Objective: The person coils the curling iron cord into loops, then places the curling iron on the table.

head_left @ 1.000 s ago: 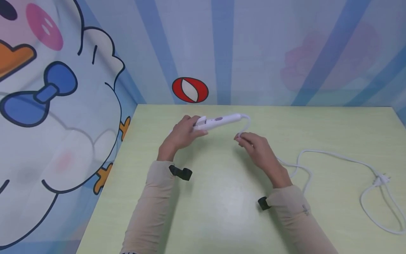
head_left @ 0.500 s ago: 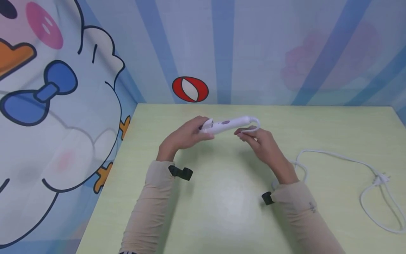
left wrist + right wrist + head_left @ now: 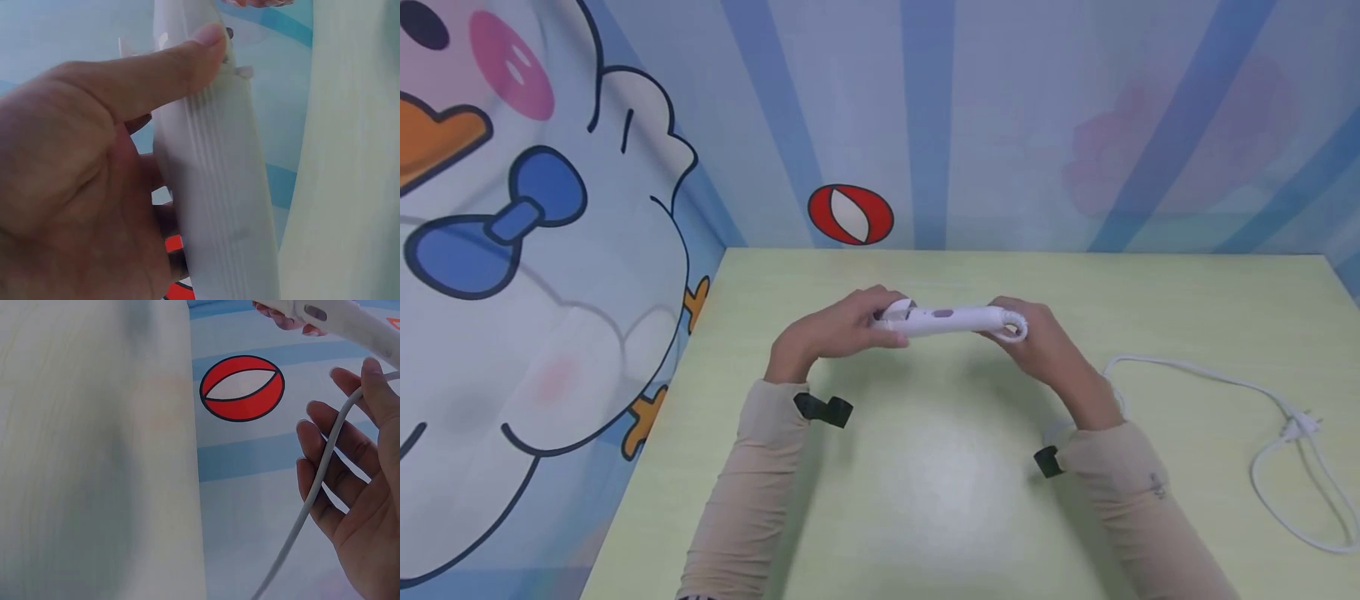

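A white curling iron point(image 3: 958, 321) is held nearly level above the table, its oval button facing up. My left hand point(image 3: 842, 325) grips it near the raised lever. In the left wrist view, the thumb lies across the ridged white barrel point(image 3: 219, 187), with the fingers behind it. My right hand point(image 3: 1037, 346) is at the cord end, partly hidden behind the handle. In the right wrist view, that hand point(image 3: 369, 481) pinches the white cord point(image 3: 312, 487) between thumb and forefinger. The other fingers are loosely bent, and the cord runs down across them.
The pale table point(image 3: 925, 500) ends at a cartoon-printed backdrop point(image 3: 1000, 125) behind and on the left. More cord point(image 3: 1195, 364) loops over the table's right side and ends in a plug point(image 3: 1300, 425).
The curling iron has come slightly right and nearer, turning more level. My right hand has moved right and up along the cord, drawing it into a tight loop at the handle's end.
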{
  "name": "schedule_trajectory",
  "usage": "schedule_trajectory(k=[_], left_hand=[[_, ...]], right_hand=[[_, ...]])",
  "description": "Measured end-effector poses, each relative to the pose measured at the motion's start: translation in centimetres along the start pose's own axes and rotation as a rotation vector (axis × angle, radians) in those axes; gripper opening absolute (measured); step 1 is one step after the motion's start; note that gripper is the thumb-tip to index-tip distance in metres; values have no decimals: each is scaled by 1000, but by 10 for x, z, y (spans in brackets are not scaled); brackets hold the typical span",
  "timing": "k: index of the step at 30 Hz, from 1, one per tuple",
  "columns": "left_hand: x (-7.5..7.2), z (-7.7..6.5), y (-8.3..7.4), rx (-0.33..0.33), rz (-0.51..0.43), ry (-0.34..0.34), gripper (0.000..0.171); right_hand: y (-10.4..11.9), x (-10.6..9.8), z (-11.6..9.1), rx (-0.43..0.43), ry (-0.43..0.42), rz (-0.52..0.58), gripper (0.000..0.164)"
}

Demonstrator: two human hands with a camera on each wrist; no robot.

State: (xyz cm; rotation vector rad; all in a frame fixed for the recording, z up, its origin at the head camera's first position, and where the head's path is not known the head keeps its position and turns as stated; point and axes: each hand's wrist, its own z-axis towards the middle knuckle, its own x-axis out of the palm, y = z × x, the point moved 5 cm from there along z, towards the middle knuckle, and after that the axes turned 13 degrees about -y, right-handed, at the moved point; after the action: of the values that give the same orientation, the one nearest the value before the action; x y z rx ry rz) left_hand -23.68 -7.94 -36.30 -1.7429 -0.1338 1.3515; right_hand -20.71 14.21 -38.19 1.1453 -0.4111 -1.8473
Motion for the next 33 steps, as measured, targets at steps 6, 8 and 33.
schedule_trajectory(k=[6,8,33], left_hand=[[-3,-6,-10,-21,81,45,40],[-4,-9,-13,-44,144,51,40],[9,-11,-25,-261,527,19,49]], right_hand=[[2,-7,3,-133,93,-4,35],[1,-8,4,-114,147,-22,33],[16,-18,18,20,127,-397,9]])
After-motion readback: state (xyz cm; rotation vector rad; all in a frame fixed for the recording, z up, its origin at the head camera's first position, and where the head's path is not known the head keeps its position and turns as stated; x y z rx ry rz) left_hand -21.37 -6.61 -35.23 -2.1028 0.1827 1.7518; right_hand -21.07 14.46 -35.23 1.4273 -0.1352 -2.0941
